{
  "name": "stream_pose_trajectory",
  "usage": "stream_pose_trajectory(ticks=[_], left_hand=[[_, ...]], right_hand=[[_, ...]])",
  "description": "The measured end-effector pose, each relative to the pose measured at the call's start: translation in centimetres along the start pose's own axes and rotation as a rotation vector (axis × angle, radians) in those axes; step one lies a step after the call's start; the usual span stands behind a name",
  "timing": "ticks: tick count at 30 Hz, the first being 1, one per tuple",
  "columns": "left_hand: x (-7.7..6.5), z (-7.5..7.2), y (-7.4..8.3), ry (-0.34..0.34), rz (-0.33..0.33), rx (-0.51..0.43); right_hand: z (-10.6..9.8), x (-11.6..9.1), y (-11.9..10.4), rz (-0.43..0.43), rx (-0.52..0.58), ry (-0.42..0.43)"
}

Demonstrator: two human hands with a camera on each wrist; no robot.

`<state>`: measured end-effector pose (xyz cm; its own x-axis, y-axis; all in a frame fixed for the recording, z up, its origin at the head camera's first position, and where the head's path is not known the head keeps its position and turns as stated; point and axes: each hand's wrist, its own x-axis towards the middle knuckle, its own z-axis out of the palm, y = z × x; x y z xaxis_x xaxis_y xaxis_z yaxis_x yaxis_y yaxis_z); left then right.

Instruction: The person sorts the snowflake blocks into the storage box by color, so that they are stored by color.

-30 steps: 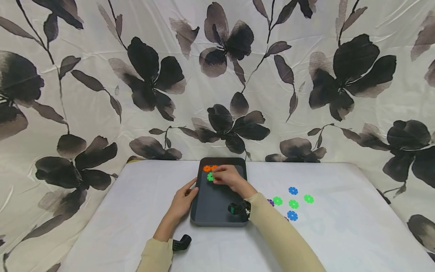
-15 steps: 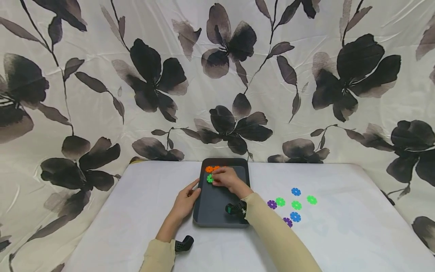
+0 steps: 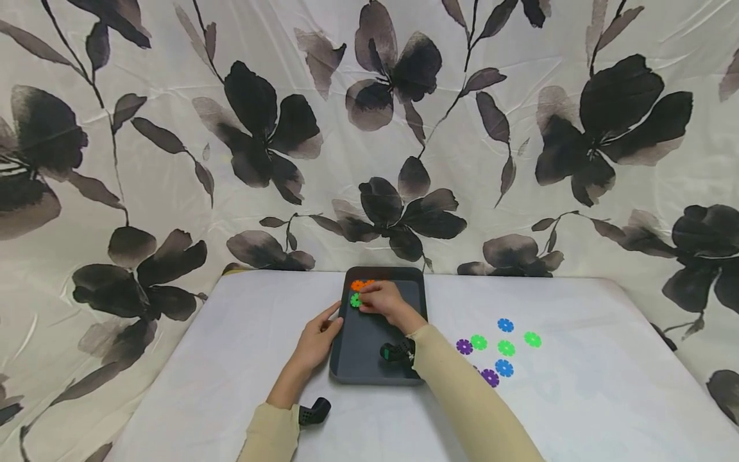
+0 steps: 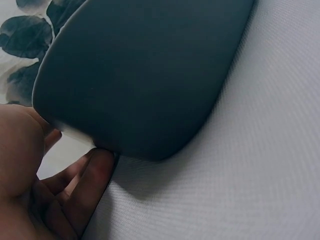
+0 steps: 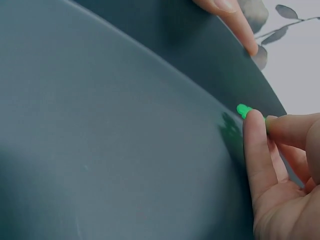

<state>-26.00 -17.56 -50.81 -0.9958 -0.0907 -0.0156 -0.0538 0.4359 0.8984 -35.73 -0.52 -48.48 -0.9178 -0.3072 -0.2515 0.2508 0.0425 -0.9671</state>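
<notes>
A dark grey tray (image 3: 378, 372) lies on the white-covered table. My left hand (image 3: 314, 341) grips its left side, with fingertips over the rim in the right wrist view. In the left wrist view, the fingers (image 4: 97, 167) touch the tray's outer side. Over the tray's far left part, my right hand (image 3: 385, 300) pinches a green notched disc (image 5: 243, 110) between thumb and fingers. The disc is tilted near the tray wall and partly hidden by the fingertips. Just beyond it, orange notched discs (image 3: 357, 285) lie in the tray, partly covered by the hand.
Right of the tray, loose notched discs lie on the table (image 3: 583, 385): green ones (image 3: 506, 348), blue ones (image 3: 504, 367) and purple ones (image 3: 490, 378). The right sleeve (image 3: 462, 391) partly covers one purple disc. A floral cloth (image 3: 323, 154) hangs behind the table.
The right hand has drawn slightly left with the green disc still pinched. More of the purple discs shows beside the sleeve. The left hand keeps its place on the tray.
</notes>
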Motion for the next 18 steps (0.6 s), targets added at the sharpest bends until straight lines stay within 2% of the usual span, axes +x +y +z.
stream_pose_trajectory(ticks=[11,18], left_hand=[[0.04,-0.07,0.16,-0.003,0.003,0.003],[0.09,-0.01,-0.05,-0.003,-0.001,-0.005]], right_hand=[[0.46,-0.06,0.09,-0.036,-0.045,0.034],[0.53,-0.13,0.16,-0.038,-0.037,0.04]])
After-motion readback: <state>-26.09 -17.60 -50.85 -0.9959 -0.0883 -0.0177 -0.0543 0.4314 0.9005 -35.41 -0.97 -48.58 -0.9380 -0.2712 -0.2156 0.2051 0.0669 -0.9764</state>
